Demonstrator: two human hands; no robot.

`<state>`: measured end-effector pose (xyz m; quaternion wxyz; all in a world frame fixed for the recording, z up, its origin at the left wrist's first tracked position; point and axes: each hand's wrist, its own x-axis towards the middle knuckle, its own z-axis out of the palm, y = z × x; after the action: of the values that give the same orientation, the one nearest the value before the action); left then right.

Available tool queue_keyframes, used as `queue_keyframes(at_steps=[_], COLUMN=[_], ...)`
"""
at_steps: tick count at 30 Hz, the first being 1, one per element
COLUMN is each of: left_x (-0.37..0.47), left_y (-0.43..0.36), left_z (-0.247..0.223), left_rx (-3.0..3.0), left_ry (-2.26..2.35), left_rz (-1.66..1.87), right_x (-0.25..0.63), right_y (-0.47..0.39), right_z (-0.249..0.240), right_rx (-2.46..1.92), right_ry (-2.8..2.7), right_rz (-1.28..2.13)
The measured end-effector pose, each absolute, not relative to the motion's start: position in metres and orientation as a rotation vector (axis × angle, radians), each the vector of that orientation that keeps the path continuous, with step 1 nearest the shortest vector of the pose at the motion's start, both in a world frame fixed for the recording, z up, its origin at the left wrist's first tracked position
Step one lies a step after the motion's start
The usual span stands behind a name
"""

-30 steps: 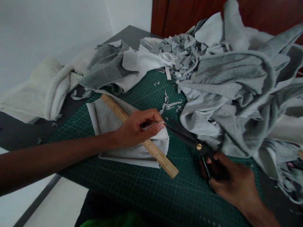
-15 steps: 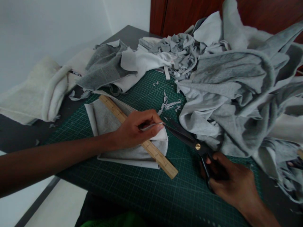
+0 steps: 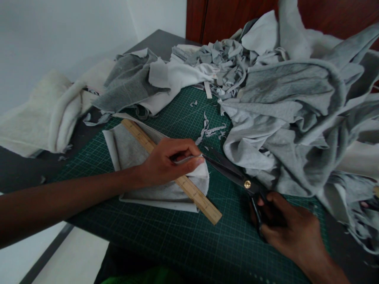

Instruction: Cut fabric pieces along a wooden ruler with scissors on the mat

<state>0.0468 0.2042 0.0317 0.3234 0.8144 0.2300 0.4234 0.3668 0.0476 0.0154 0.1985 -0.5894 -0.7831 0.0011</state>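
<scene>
My left hand (image 3: 174, 159) pinches the edge of a folded piece of grey fabric (image 3: 126, 148) between thumb and fingers, lifting that edge a little. Across the fabric lies a wooden ruler (image 3: 199, 199), set diagonally and partly hidden under my hand. My right hand (image 3: 291, 232) is wrapped round the handles of black scissors (image 3: 237, 176) with a brass pivot screw. The blades are parted, and one tip reaches the fabric edge at my left fingertips. Whether the tip touches the fabric I cannot tell.
Beneath everything is a green gridded cutting mat (image 3: 166, 236). Grey cloth (image 3: 284, 98) is heaped on the right, with scraps (image 3: 227, 59) behind. Thin offcuts (image 3: 209, 130) lie on the mat. Cream fabric (image 3: 38, 114) and darker grey fabric (image 3: 133, 81) lie at the left.
Hardly anything differs. The fabric, ruler and left hand appear very slightly further left in the view; the scissors stay in nearly the same position with blades parted.
</scene>
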Motion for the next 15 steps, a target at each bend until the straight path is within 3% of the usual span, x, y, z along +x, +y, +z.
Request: queue_keyframes(at_steps=[15], left_x=[0.047], left_y=[0.205], left_z=[0.034], left_rx=[2.142], left_ry=[0.606], left_rz=[1.114], right_x=[0.360], right_y=[0.045], right_z=[0.013], right_rx=[-1.632], right_ry=[-2.156], right_rz=[-0.017])
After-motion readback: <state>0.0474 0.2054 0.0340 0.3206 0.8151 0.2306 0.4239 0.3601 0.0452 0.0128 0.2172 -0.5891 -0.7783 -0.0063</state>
